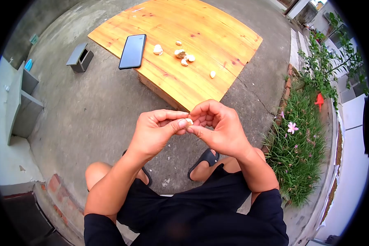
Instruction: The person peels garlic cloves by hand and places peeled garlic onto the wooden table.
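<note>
Between my two hands, just off the near corner of the wooden table (184,24), is a small pale piece that looks like a garlic clove (189,121). My left hand (158,129) pinches it between thumb and fingers. The thumb and fingertips of my right hand (219,129) close on it from the other side, with the other fingers curled. On the table lie a whitish garlic piece (158,49), a brownish clump (179,53) with pale cloves beside it, a small clove (178,42) and a lone clove (212,74).
A dark phone (133,51) lies at the table's left edge. A grey box-like stool (80,58) stands on the concrete floor at the left. Grass with pink flowers (292,128) grows at the right. My feet in dark sandals (203,164) are below my hands.
</note>
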`<state>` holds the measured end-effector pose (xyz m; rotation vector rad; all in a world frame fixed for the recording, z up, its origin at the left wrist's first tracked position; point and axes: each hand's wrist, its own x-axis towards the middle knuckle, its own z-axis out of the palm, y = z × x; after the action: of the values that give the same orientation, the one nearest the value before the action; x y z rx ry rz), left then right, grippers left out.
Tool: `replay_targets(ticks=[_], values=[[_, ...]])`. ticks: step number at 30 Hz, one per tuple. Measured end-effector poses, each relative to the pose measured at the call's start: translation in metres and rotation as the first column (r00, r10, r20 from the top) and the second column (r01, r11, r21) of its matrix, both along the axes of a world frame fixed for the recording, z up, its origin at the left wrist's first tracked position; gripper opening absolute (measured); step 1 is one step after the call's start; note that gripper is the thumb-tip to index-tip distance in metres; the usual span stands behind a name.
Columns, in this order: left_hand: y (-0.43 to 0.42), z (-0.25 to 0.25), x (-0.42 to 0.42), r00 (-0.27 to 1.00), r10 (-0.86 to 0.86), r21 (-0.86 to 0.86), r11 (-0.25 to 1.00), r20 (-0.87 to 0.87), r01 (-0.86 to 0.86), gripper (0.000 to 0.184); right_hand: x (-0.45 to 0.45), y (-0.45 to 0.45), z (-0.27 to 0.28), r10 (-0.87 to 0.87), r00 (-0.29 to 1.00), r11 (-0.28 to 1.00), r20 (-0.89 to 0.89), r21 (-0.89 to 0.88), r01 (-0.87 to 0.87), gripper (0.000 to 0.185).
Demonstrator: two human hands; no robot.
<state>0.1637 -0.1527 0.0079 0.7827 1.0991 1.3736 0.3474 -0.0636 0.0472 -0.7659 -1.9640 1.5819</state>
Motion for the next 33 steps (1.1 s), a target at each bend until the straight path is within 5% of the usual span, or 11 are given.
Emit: replay_targets(ticks=[3,6,13,18,25,27,31,33], values=[[-0.008,0.006,0.011,0.999,0.049,-0.008,0.999,-0.012,-0.049,0.021,0.006,-0.004,-0.016,-0.063,0.989,0.997,-0.134,-0.051,0.057,0.018],[-0.015,-0.003,0.013,0.953,0.09,0.148,0.988,-0.29,-0.048,0.022,0.009,-0.011,-0.027,-0.061,0.976,0.991,-0.208,-0.13,0.034,0.016],[-0.029,-0.01,0.011,0.999,-0.001,0.009,1.0,-0.046,0.002,0.021,0.011,-0.029,-0.033,-0.06,0.98,0.957,-0.188,-0.29,0.003,0.018],[-0.031,-0.013,0.001,0.996,-0.085,-0.079,0.993,-0.039,0.082,0.022,0.008,-0.032,-0.035,-0.06,0.994,0.98,-0.096,-0.192,0.041,0.016],[-0.022,-0.025,-0.012,0.908,-0.058,-0.133,0.983,0.415,0.124,0.027,0.0,-0.021,-0.032,0.039,0.977,0.994,-0.209,-0.093,-0.06,0.024],[-0.019,-0.029,-0.018,0.849,-0.079,-0.08,0.987,0.523,0.141,0.03,0.001,-0.011,-0.039,0.119,0.971,0.992,-0.207,0.061,-0.108,0.025],[-0.02,-0.018,-0.018,0.867,-0.153,-0.122,0.964,0.475,0.237,0.034,-0.004,-0.005,-0.044,0.17,0.972,0.954,-0.165,0.275,-0.12,0.025],[-0.022,-0.02,-0.018,0.871,-0.21,-0.14,0.944,0.444,0.299,0.031,-0.005,-0.006,-0.048,0.143,0.973,0.967,-0.181,0.233,-0.098,0.024]])
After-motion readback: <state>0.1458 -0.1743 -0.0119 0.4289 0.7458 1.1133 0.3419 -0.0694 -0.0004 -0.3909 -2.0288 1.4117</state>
